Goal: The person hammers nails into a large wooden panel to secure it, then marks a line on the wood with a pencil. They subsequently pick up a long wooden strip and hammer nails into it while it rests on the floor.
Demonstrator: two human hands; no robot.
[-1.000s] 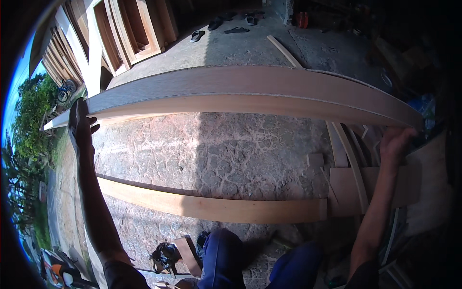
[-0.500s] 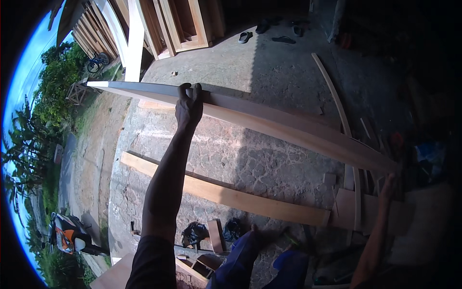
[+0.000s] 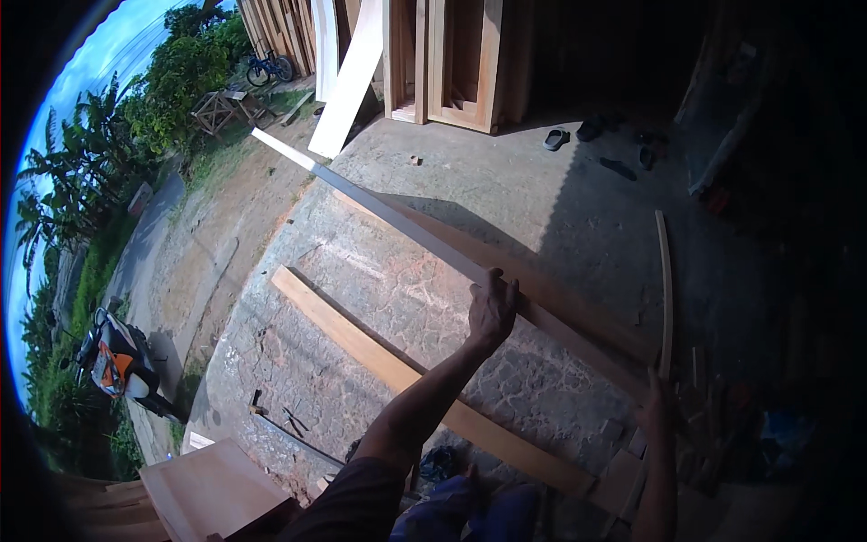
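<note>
Shifted along a long board (image 3: pixel 397 221), the left hand (image 3: pixel 493 312) now sits closer to the right hand (image 3: pixel 654 406) than half a second ago, when it held nearer the sunlit end.

Held over a cracked concrete floor (image 3: pixel 533 388), the board slants from the bright yard at upper left to shade at lower right, a narrow edge facing the viewer. The left grip is closed over the wood; the right grip meets the near end in shadow, too dim to tell how it holds. A paler plank (image 3: pixel 352 339) lies on the floor, crossed by the left forearm. Sandals (image 3: pixel 554 140) lie beyond; a motorcycle (image 3: pixel 117 361) stands outside.
</note>
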